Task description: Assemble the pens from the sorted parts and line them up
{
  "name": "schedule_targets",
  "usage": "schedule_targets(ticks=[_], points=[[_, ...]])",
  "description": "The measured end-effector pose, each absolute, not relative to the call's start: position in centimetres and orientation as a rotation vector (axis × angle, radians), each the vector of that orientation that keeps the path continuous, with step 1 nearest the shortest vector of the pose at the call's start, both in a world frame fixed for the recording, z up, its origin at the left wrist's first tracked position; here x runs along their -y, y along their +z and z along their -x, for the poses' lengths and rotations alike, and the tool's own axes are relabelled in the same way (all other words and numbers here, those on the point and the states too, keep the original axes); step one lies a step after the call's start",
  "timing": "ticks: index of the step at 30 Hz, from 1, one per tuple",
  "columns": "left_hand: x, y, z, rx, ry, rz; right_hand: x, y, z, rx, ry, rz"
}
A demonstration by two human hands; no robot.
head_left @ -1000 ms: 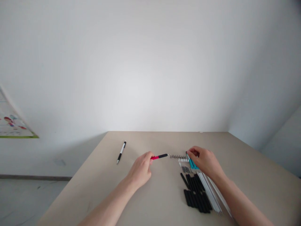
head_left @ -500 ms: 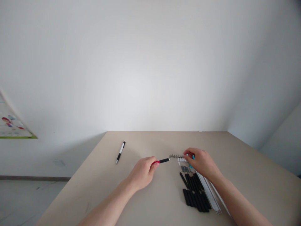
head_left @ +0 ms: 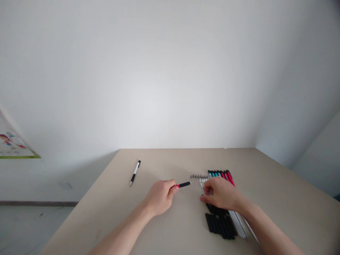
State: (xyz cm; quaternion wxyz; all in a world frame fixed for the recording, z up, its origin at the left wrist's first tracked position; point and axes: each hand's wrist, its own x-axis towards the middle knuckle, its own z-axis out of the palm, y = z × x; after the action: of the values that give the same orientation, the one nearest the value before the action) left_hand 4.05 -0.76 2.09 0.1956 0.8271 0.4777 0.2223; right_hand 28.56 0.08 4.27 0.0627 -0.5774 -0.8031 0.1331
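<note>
The slim pen with a red barrel and black grip is sitting in the left hand, over the middle of the beige surface; that hand's thumb and fingers are pinching its red end. The right hand is hovering low over the small parts, its thumb and forefinger bending downward; whether they are pinching anything, one cannot tell, since the hand is hiding what is beneath. For good handling, the left hand should probably be gripping lightly and steadily, leaving the front free, and the right fingers should be taking a single piece without nudging its neighbours.

The pen is pointing rightward and slightly away from the person, its long axis running nearly sideways, its thin pale tip ending near the row of small grey cone-shaped pieces. Black-ended blue and red tubes are lying beyond the right hand; short black cylinders and thin white rods are lying nearer the person.
</note>
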Motion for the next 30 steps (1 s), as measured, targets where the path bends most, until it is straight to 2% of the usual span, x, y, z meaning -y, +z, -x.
schedule_targets(ticks=[13, 21, 26, 30], points=[[0.9, 2.2, -4.1, -1.407, 0.55, -2.343, 0.3, 5.0, -27.7, 2.353, 0.533, 1.656], [1.0, 2.3, -4.2, -1.418, 0.533, -2.354, 0.5, 4.1, -27.7, 2.401, 0.432, 1.685], [1.0, 2.5, -4.3, -1.417, 0.53, -2.34, 0.4, 5.1, -28.0, 2.402, 0.547, 1.54], [1.1, 2.5, -4.3, -1.41, 0.536, -2.341, -0.8, 5.4, -29.9, 2.179, 0.387, 1.698]])
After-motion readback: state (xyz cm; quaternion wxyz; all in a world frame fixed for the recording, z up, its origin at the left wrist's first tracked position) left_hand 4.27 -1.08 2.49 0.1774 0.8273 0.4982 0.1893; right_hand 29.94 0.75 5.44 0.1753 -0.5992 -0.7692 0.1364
